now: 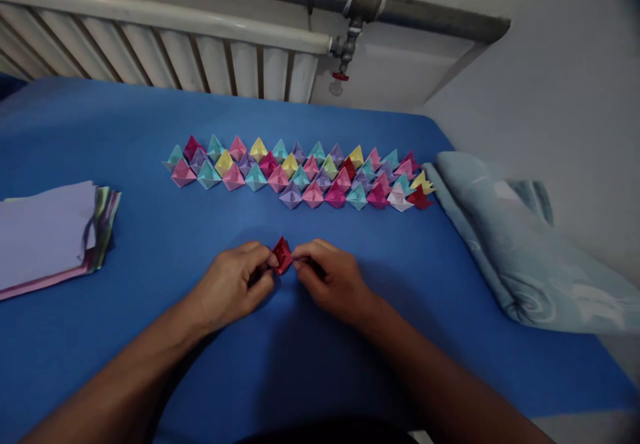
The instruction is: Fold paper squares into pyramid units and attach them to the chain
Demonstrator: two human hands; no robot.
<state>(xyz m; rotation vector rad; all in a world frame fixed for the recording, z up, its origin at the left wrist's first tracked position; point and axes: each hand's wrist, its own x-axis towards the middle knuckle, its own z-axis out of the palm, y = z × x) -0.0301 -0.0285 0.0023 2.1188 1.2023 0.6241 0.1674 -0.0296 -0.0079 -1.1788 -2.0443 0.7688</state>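
Observation:
A small dark red folded paper boat is held between my two hands over the blue surface. My left hand pinches its left end between thumb and forefinger. On the other side, the thumb and forefinger of my right hand grip its right end. Beyond the hands, several folded paper boats in pink, turquoise, purple, yellow, red and white stand in close rows across the surface.
On the left lies a stack of coloured paper sheets, purple on top. A folded light blue blanket rests at the right. Behind the blue surface are a white radiator and a grey pipe with a red-handled valve.

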